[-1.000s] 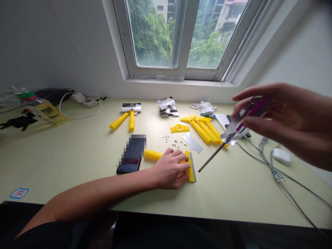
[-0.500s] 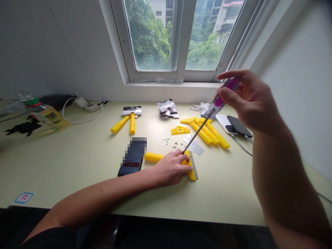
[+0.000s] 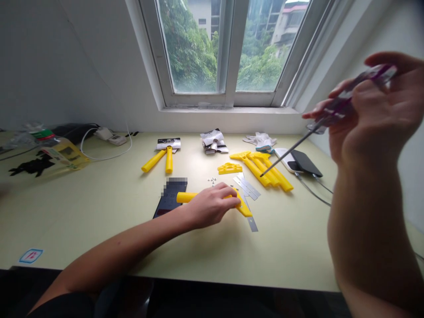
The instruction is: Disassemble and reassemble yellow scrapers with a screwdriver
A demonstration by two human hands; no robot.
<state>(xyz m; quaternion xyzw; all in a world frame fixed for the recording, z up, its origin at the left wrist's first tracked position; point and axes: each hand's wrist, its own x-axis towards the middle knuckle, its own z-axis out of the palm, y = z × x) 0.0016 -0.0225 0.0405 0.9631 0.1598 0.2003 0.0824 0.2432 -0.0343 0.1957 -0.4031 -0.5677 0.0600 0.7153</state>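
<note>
Over desk (image 3: 82, 221), screwdriver (image 3: 326, 119) angled down-left, R hand (image 3: 377, 106)

Blue-edged sticker (image 3: 31, 255) on desk (image 3: 291, 247): red "12" (approx.)

- My bare left hand (image 3: 212, 206), five fingers, nothing worn on it
- My bare right hand (image 3: 376, 106), likewise unadorned
- My bare forearms (image 3: 362, 229), sleeveless to the elbow
- A dark black fabric garment (image 3: 62, 308) at frame's lower edge
</note>
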